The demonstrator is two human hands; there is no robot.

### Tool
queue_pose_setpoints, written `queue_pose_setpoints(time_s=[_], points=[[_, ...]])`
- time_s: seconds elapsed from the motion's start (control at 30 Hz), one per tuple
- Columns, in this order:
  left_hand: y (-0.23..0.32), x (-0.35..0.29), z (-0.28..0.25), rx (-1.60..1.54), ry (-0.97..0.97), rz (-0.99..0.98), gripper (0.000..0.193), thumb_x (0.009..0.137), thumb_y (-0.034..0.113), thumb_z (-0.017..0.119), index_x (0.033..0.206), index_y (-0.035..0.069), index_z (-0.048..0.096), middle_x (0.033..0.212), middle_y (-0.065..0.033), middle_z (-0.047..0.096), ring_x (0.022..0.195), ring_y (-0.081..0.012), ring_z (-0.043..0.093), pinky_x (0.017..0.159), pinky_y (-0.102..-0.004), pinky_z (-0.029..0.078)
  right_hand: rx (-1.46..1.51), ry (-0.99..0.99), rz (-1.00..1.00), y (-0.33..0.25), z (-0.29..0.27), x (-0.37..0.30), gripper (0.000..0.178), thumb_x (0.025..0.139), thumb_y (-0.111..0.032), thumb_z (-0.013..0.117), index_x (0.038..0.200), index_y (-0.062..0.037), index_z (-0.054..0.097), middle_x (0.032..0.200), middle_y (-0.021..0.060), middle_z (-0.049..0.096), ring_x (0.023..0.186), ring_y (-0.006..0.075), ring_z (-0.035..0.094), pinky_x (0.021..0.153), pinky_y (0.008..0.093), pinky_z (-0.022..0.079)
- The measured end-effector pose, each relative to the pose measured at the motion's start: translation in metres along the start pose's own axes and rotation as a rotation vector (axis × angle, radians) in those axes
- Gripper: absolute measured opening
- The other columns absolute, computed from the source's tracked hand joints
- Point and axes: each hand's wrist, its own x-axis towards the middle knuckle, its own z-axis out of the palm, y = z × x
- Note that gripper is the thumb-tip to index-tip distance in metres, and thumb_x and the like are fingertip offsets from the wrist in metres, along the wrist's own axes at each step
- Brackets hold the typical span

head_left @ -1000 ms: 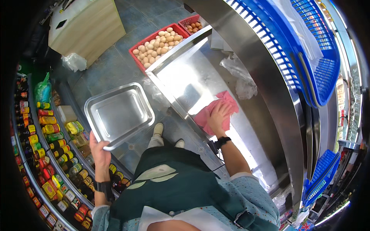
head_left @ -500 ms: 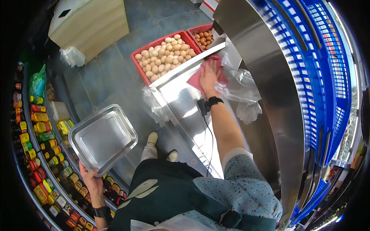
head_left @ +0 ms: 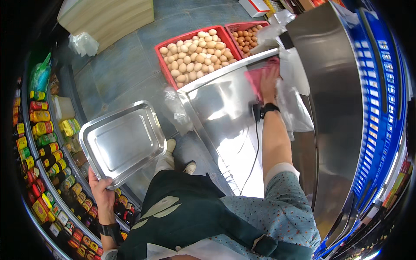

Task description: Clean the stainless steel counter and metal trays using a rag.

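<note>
Your flat, unclenched right grip (head_left: pixel 269 86) partly hides the pink cloth (head_left: pixel 255 79) under it, right of the larger egg crate (head_left: pixel 163 68); your left grip (head_left: pixel 102 190) grasps the tray (head_left: pixel 123 141).

**Materials and finishes, by eye**

Tray (head_left: pixel 123 141): smooth metal, glossy. Counter (head_left: pixel 223 93): metal, reflective, glaring from where I stand. Cloth (head_left: pixel 255 81): matt, creased. Bag (head_left: pixel 295 110): thin clear plastic, crinkled. Egg crate (head_left: pixel 163 69): plastic. Cabinet (head_left: pixel 112 21): wood-grained, low sheen. Apron (head_left: pixel 186 221): dull fabric.
</note>
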Motion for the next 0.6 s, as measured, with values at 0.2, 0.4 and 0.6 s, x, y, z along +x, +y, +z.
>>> queue_pose_setpoints(time_s=[0.2,0.4,0.6], points=[[-0.004,-0.015,-0.02,0.015,0.083,0.012,0.054,0.061,-0.008,0.052,0.114,0.004,0.051,0.1,-0.0029,0.059,0.089,-0.0145,0.058,0.084,-0.0269,0.047,-0.153,-0.145,-0.052,-0.138,0.0,-0.05,0.037,0.089,-0.021,0.048,0.122,-0.0025,0.051,0.127,0.0204,0.049,0.117,0.0376,0.046,0.099,0.049,0.035],[-0.009,-0.018,0.003,0.031,-0.008,-0.029,0.061,0.062,-0.006,0.053,0.122,0.003,0.049,0.106,-0.0049,0.06,0.094,-0.0157,0.059,0.085,-0.0285,0.047,0.342,-0.422,-0.493,-0.21,-0.029,-0.13,0.027,0.08,-0.012,0.054,0.106,-0.0079,0.06,0.11,0.0112,0.056,0.106,0.0284,0.05,0.089,0.0443,0.037],[-0.019,-0.032,0.035,0.058,-0.077,-0.009,0.062,0.062,-0.006,0.054,0.123,0.004,0.049,0.107,-0.0035,0.06,0.096,-0.0155,0.059,0.085,-0.0281,0.048,0.442,-0.577,-0.724,-0.172,-0.035,-0.154,0.038,0.082,-0.007,0.05,0.119,-0.007,0.058,0.126,0.0081,0.053,0.12,0.0255,0.045,0.101,0.0435,0.032]])
